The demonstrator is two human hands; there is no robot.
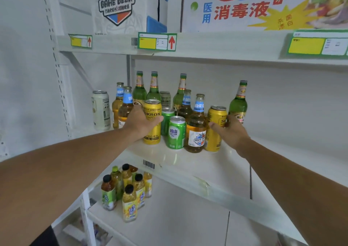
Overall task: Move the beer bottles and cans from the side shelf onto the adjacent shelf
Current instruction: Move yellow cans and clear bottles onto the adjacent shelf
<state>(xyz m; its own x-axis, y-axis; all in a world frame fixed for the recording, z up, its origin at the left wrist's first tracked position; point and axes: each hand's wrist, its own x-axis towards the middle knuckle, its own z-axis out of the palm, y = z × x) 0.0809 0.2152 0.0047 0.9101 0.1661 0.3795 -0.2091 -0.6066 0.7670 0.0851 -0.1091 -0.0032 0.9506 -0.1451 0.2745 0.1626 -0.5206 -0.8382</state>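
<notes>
On the white middle shelf (216, 163) the left hand (140, 122) wraps its grip round a yellow SIOKRON can (153, 130), while the right hand (230, 130) curls its grip round a second yellow can (215, 119). Between those two cans stand a green Laoshan can (176, 132) and an amber BAHE BEER bottle (196, 127) (blue neck label), with green glass bottles (154, 89) behind them. Left of the SIOKRON can, a white can (100, 110) stands alone on the side shelf (82, 130).
</notes>
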